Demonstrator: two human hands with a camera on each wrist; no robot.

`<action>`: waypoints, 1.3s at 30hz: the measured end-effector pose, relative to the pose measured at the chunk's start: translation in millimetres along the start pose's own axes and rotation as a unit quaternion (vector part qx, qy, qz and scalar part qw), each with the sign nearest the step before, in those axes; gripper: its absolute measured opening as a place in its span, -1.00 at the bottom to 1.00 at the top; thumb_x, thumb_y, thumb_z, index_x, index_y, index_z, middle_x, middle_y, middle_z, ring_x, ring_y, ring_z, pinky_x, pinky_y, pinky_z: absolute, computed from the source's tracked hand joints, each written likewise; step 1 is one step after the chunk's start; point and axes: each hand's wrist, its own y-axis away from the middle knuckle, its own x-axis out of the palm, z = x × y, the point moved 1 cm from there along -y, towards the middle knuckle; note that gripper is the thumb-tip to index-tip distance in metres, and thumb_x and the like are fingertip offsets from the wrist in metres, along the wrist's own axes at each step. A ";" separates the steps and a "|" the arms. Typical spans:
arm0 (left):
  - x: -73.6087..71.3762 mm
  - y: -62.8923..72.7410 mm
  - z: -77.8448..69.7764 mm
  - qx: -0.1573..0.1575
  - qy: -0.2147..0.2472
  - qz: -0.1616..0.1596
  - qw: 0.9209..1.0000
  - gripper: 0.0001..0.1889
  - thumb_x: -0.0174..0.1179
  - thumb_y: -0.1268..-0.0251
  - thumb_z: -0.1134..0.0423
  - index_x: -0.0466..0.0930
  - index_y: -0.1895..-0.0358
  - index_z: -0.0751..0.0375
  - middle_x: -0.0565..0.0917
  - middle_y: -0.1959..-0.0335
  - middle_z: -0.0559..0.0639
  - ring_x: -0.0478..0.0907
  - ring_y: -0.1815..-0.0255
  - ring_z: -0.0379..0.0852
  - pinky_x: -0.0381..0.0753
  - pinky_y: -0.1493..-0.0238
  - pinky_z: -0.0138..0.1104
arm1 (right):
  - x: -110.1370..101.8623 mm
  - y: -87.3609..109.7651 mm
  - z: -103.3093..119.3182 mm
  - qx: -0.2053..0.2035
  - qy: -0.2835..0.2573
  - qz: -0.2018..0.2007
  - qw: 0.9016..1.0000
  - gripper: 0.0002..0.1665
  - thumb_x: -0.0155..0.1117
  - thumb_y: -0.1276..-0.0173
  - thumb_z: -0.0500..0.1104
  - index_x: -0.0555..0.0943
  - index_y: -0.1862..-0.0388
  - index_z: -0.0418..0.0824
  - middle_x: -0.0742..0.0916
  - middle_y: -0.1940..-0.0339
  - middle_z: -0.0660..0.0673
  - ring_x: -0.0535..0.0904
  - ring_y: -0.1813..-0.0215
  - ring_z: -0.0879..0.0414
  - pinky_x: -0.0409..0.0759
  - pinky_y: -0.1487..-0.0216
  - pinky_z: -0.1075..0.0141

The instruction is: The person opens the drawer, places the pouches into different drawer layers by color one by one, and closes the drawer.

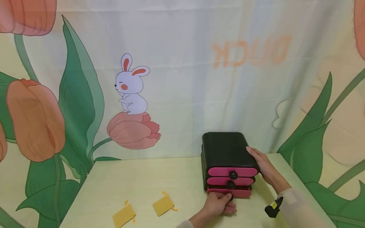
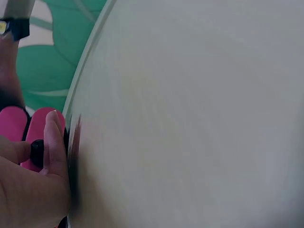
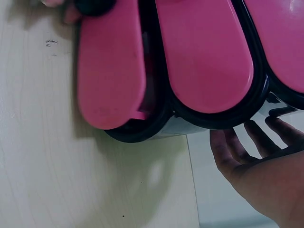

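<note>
A small black chest with several pink-fronted drawers [image 1: 225, 148] stands toward the right of the table. Its bottom drawer [image 1: 242, 193] sticks out slightly, with a dark gap above its front. My left hand [image 1: 215, 205] pinches the black knob [image 2: 37, 153] of that drawer between thumb and fingers. Against the chest's right side rests my right hand [image 1: 263, 164], its fingers spread along the wall in the right wrist view. The middle drawer [image 3: 206, 57] and the top drawer [image 1: 219, 172] are closed. What lies inside the bottom drawer is hidden.
Two yellow drawstring pouches, a nearer pouch [image 1: 124, 216] and a farther pouch [image 1: 163, 205], lie on the pale table [image 1: 137, 177] left of the chest. A printed curtain [image 1: 176, 79] with a rabbit and tulips hangs behind the table.
</note>
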 end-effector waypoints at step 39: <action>-95.0 56.1 -25.5 0.021 -0.190 0.201 0.961 -0.86 0.34 -0.52 0.17 0.80 0.10 0.15 0.82 0.30 0.00 0.78 0.32 -0.06 0.80 0.21 -0.19 | -1.3 1.8 -0.9 -0.004 0.000 0.002 1.000 0.14 -0.06 -0.58 0.50 -0.01 -0.76 -0.24 0.21 -0.70 -0.40 0.12 -0.68 -0.31 0.06 -0.63 -0.27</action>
